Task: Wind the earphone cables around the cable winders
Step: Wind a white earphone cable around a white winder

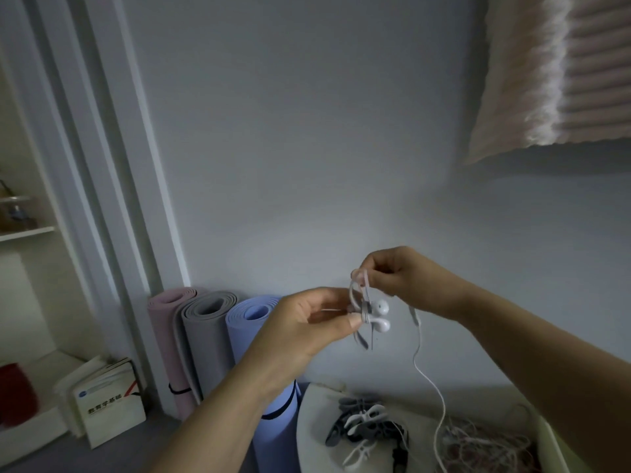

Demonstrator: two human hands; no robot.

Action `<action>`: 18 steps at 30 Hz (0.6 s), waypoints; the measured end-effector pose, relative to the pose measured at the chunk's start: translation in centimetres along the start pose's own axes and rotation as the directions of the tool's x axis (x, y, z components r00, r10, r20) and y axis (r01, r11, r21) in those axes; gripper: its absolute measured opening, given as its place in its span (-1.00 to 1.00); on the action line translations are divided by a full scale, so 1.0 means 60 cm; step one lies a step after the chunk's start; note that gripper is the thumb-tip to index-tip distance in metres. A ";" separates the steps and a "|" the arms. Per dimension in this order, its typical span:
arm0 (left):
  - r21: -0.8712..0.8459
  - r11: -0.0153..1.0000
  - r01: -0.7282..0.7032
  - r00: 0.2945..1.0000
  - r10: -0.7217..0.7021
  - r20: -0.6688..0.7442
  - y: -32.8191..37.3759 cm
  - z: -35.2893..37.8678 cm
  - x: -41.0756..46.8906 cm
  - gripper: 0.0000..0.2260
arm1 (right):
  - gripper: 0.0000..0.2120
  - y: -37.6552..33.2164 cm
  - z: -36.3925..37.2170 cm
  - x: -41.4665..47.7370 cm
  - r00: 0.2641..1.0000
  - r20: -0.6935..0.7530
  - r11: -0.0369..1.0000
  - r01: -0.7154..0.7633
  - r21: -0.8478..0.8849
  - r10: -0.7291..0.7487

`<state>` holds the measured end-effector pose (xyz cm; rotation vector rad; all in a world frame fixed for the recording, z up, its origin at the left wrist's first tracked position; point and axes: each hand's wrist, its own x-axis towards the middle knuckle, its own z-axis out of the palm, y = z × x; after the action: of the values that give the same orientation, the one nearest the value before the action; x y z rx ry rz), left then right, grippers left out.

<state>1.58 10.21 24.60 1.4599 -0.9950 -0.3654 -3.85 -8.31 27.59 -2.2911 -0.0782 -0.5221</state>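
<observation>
Above the table (309, 425), well clear of its top, a grey winder (365, 313) is pinched between the thumb and fingertips of the left hand (304, 324), with two white earbuds (380, 308) lying against it. A loop of cable (418, 349) is nipped in the curled fingers of the right hand (406, 278) just above the winder. The rest hangs slack down toward the table's right edge, beside a tangle of other earphones (485, 445). Spare winders (362, 421) are heaped near the table's middle. Only a few turns seem laid so far. Light tension should be put on the cable, each turn laid beside the last in the winder's waist, and the earbuds pinned by the thumb — otherwise the first turns could spring loose. Slack is best fed in short lengths, lest the tangle below be dragged up.
</observation>
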 end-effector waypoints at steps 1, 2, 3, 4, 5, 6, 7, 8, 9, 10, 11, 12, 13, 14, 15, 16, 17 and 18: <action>-0.055 0.998 -0.014 0.999 0.012 -0.030 0.003 0.000 0.003 -0.80 | -0.77 0.006 0.010 -0.004 1.000 0.008 0.998 -0.022 0.061 0.022; -0.129 0.991 -0.017 0.997 0.007 -0.072 0.002 -0.001 0.007 -0.75 | -0.75 0.012 0.022 -0.009 0.999 0.013 0.991 -0.047 0.126 0.046; -0.218 0.976 -0.008 0.994 -0.016 -0.109 0.002 -0.002 0.010 -0.71 | -0.73 0.017 0.035 -0.014 0.997 0.012 0.981 -0.075 0.181 0.074; -0.297 0.955 0.009 0.990 -0.051 -0.134 0.001 -0.003 0.013 -0.71 | -0.71 0.020 0.047 -0.020 0.995 0.011 0.972 -0.098 0.212 0.098; -0.349 0.937 0.030 0.984 -0.088 -0.153 -0.001 -0.005 0.015 -0.75 | -0.71 0.023 0.059 -0.026 0.994 0.016 0.973 -0.106 0.206 0.105; -0.365 0.930 0.055 0.978 -0.124 -0.169 -0.004 -0.006 0.015 -0.80 | -0.71 0.024 0.069 -0.031 0.995 0.033 0.981 -0.100 0.166 0.096; -0.362 0.929 0.077 0.970 -0.153 -0.187 -0.008 -0.009 0.015 -0.82 | -0.72 0.024 0.077 -0.034 0.995 0.060 0.991 -0.087 0.099 0.081; -0.354 0.930 0.095 0.961 -0.178 -0.210 -0.012 -0.013 0.016 -0.82 | -0.72 0.025 0.084 -0.037 0.994 0.092 0.997 -0.069 0.025 0.066; -0.344 0.933 0.110 0.950 -0.200 -0.239 -0.016 -0.016 0.017 -0.83 | -0.72 0.027 0.089 -0.039 0.991 0.117 0.998 -0.054 -0.038 0.058; -0.334 0.935 0.119 0.939 -0.216 -0.269 -0.019 -0.020 0.019 -0.86 | -0.72 0.026 0.091 -0.041 0.990 0.132 0.996 -0.042 -0.082 0.052; -0.328 0.936 0.125 0.929 -0.227 -0.292 -0.023 -0.023 0.019 -0.88 | -0.72 0.025 0.091 -0.043 0.989 0.142 0.992 -0.025 -0.125 0.043; -0.330 0.935 0.132 0.919 -0.240 -0.313 -0.026 -0.026 0.021 -0.89 | -0.73 0.022 0.091 -0.044 0.987 0.159 0.984 0.004 -0.176 0.025; -0.344 0.929 0.139 0.909 -0.258 -0.328 -0.029 -0.028 0.022 -0.91 | -0.72 0.019 0.090 -0.044 0.983 0.182 0.970 0.040 -0.239 0.004; -0.366 0.918 0.150 0.902 -0.279 -0.330 -0.032 -0.029 0.024 -0.91 | -0.72 0.017 0.089 -0.044 0.978 0.206 0.951 0.079 -0.299 -0.017; -0.392 0.905 0.165 0.898 -0.302 -0.320 -0.034 -0.029 0.025 -0.90 | -0.71 0.015 0.087 -0.043 0.974 0.223 0.929 0.109 -0.353 -0.030; -0.420 0.890 0.177 0.896 -0.322 -0.306 -0.034 -0.027 0.026 -0.89 | -0.71 0.012 0.083 -0.042 0.973 0.229 0.908 0.124 -0.399 -0.032; -0.447 0.876 0.181 0.891 -0.338 -0.301 -0.033 -0.026 0.026 -0.88 | -0.72 0.009 0.079 -0.041 0.973 0.228 0.888 0.131 -0.440 -0.030; -0.472 0.863 0.180 0.885 -0.351 -0.306 -0.033 -0.025 0.026 -0.86 | -0.72 0.006 0.075 -0.040 0.974 0.226 0.870 0.139 -0.472 -0.032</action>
<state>4.29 9.72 23.57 1.1961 -0.3543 -0.4510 -4.43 -5.14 23.61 -2.8475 -0.1710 -0.3667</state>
